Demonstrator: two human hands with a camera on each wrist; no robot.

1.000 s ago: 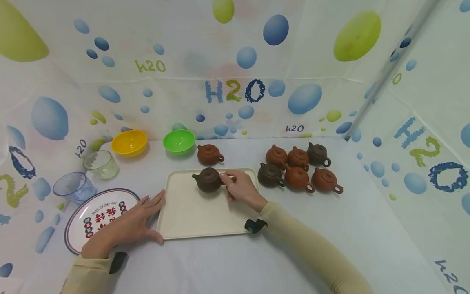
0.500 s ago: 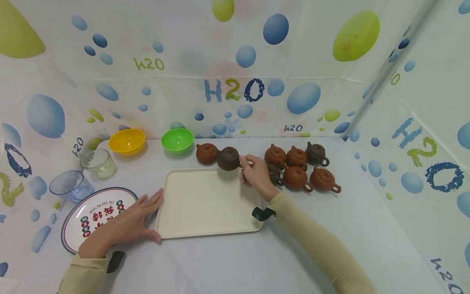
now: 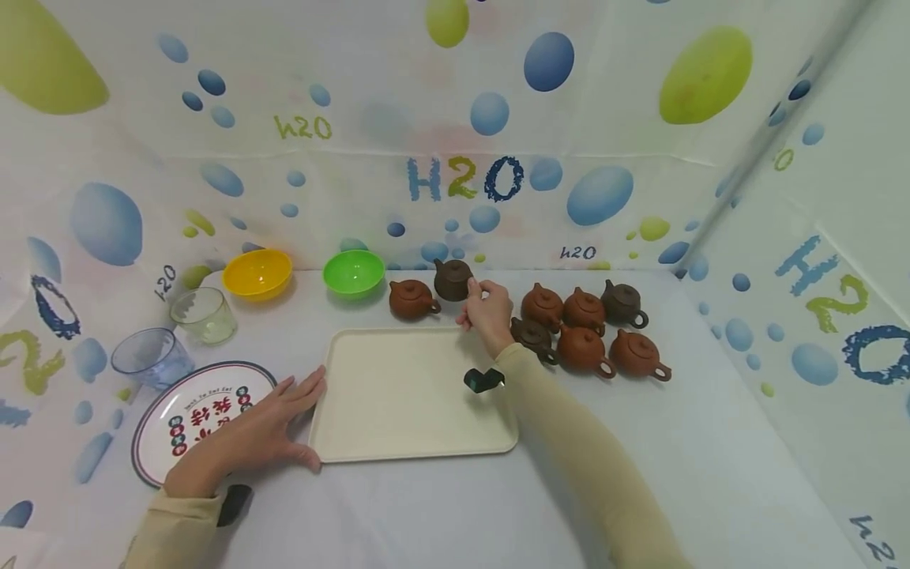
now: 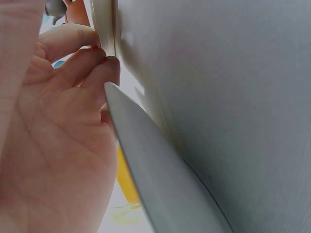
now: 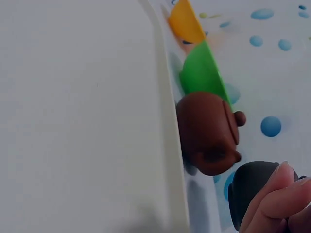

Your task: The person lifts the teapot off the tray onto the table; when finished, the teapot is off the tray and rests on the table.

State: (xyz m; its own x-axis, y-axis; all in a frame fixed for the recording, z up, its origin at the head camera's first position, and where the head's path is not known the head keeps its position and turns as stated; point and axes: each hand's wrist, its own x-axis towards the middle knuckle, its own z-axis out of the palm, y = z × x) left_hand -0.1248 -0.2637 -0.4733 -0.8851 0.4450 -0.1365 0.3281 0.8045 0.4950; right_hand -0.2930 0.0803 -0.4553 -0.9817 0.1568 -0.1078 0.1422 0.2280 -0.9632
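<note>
My right hand (image 3: pixel 489 314) pinches the handle of a dark brown teapot (image 3: pixel 453 280), behind the tray's far edge. Just left of that pot stands a reddish-brown teapot (image 3: pixel 412 299), which the right wrist view also shows beside the tray rim. The cream rectangular tray (image 3: pixel 412 395) lies in the middle with nothing on it. My left hand (image 3: pixel 266 431) rests at the tray's left side, fingers spread and fingertips at the rim. In the left wrist view the fingers (image 4: pixel 92 68) reach the tray's edge.
Several reddish-brown teapots (image 3: pixel 583 349) and dark ones (image 3: pixel 623 303) cluster at the right. Yellow (image 3: pixel 257 275) and green (image 3: pixel 354 274) bowls stand at the back left. Two glass cups, one greenish (image 3: pixel 204 316) and one blue (image 3: pixel 152 358), stand near an oval printed plate (image 3: pixel 159 427).
My right hand has carried the dark teapot from over the tray back to a spot behind it, right of the reddish-brown teapot. My left hand has stayed at the tray's edge.
</note>
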